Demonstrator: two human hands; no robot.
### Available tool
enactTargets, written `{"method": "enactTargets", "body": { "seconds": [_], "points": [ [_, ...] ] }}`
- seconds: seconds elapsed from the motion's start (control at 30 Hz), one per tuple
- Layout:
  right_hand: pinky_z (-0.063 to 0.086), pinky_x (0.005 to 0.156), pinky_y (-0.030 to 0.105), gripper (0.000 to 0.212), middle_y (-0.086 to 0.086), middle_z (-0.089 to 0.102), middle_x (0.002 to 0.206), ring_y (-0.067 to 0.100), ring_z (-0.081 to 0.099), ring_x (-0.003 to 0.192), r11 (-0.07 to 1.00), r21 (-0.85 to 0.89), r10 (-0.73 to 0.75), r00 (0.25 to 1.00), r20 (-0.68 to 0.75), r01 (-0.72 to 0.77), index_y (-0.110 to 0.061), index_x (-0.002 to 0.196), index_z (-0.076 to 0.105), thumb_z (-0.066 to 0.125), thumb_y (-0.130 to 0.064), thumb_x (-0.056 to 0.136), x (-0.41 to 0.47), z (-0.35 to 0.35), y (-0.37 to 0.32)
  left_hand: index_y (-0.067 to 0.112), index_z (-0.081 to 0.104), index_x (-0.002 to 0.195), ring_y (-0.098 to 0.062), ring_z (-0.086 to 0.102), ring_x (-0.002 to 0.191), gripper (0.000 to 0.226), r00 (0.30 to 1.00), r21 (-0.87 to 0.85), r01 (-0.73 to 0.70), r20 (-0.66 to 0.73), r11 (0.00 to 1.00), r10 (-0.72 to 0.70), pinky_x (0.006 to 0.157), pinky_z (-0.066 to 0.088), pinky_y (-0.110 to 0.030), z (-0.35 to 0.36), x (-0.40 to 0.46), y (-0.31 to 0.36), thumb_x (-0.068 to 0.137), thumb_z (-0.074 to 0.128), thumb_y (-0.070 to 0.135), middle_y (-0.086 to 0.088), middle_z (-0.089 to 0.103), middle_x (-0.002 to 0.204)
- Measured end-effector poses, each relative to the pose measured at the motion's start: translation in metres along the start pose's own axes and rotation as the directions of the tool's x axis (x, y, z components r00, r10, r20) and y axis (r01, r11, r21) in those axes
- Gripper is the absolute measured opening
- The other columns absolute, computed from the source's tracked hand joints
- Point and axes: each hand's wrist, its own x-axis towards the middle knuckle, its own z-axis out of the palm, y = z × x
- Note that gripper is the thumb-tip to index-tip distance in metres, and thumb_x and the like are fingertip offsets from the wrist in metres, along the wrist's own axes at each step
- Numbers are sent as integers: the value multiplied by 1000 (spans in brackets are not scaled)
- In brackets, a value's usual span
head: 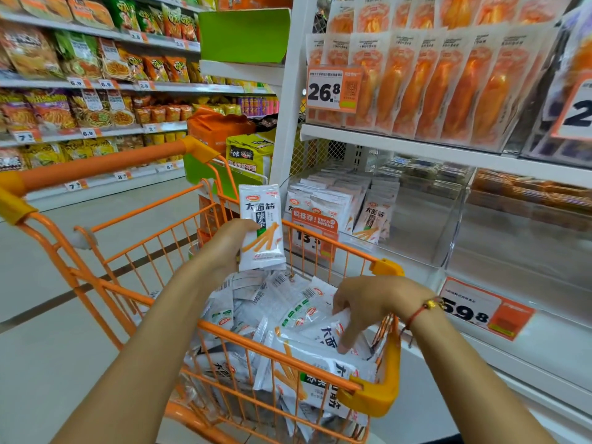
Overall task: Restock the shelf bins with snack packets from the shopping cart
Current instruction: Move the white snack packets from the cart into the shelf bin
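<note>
Just above the orange shopping cart (224,334), the left hand (229,241) grips a white spicy-strip snack packet (261,227) upright, thumb across its front. At four o'clock from it, the right hand (368,304) reaches into the cart, its fingers (347,339) spread and pressing on the heap of matching packets (288,315), closed round none. Toward two o'clock from the held packet, the clear shelf bin (413,225) holds a few more of them behind an orange price tag (314,233).
</note>
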Motion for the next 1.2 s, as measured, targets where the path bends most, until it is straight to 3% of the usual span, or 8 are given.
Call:
{"method": "enactTargets", "body": {
  "seconds": [0.13, 0.23, 0.43, 0.63, 0.97, 1.03, 1.13, 1.2],
  "points": [
    [45, 96, 29, 46, -2, 59, 124, 20, 56, 113, 967, 194, -119, 964, -238, 167, -19, 118, 63, 74, -41, 79, 6, -4, 11, 11, 54, 115, -30, 59, 83, 25, 1000, 46, -11, -15, 999, 11, 86, 49, -45, -5, -1, 0, 94, 45, 23, -14, 60, 99],
    [55, 81, 39, 15, 15, 70, 100, 29, 67, 87, 719, 517, -228, 861, -455, 463, -13, 93, 69, 71, -25, 84, 5, -7, 18, 19, 45, 138, -34, 55, 115, 49, 997, 198, -28, 74, 980, 13, 102, 42, -52, -8, 2, -6, 90, 53, 29, -12, 53, 134],
    [57, 64, 22, 27, 13, 74, 95, 16, 71, 77, 339, 715, 38, 750, -660, 611, -5, 110, 68, 68, -17, 86, 0, -16, 23, 28, 43, 139, -35, 41, 133, 60, 989, 351, -42, 147, 935, -10, 110, 31, -56, 4, 9, -14, 82, 61, 39, -5, 44, 146],
    [50, 47, 21, 18, -6, 64, 62, 1, 54, 43, 487, 605, 323, 513, -795, 631, -9, 87, 71, 79, -21, 76, 20, -7, 15, 33, 52, 128, -51, 35, 131, 113, 971, 319, 192, 78, 928, -228, 99, 35, -70, -11, 93, -80, 26, 75, 75, -21, 35, 148],
    [50, 65, 32, 31, -2, 69, 91, 8, 59, 73, 619, 518, 398, 332, -855, 591, -18, 101, 70, 78, -35, 76, 38, -1, 5, 17, 66, 108, -42, 64, 104, 67, 960, 197, 44, 265, 979, -96, 97, 45, -59, 51, -9, -15, 47, 69, 42, -19, 70, 109],
    [46, 82, 30, 51, 0, 56, 109, 11, 52, 94, 637, 588, 451, 377, -809, 499, -18, 123, 56, 71, -42, 81, 42, -2, 6, 19, 65, 109, -37, 65, 102, 56, 975, 241, 24, 208, 970, -76, 98, 47, -54, 54, -12, -13, 59, 66, 44, -15, 70, 108],
    [36, 109, 44, 89, 11, 37, 146, 27, 37, 135, 388, 825, 415, 722, -554, 410, -8, 143, 34, 61, -62, 77, 40, -10, 2, 15, 51, 126, -21, 60, 99, 43, 986, 230, -62, 163, 971, 24, 83, 47, -33, 66, -14, -9, 89, 54, 38, -6, 62, 118],
    [45, 98, 41, 69, 12, 49, 135, 29, 50, 123, 342, 885, 312, 850, -424, 316, -18, 125, 54, 51, -65, 75, 40, -12, 3, 10, 40, 136, -23, 56, 109, 56, 991, 200, -69, 123, 977, 45, 80, 43, -30, 77, -16, -4, 90, 55, 39, -4, 54, 126]
  ]
}}
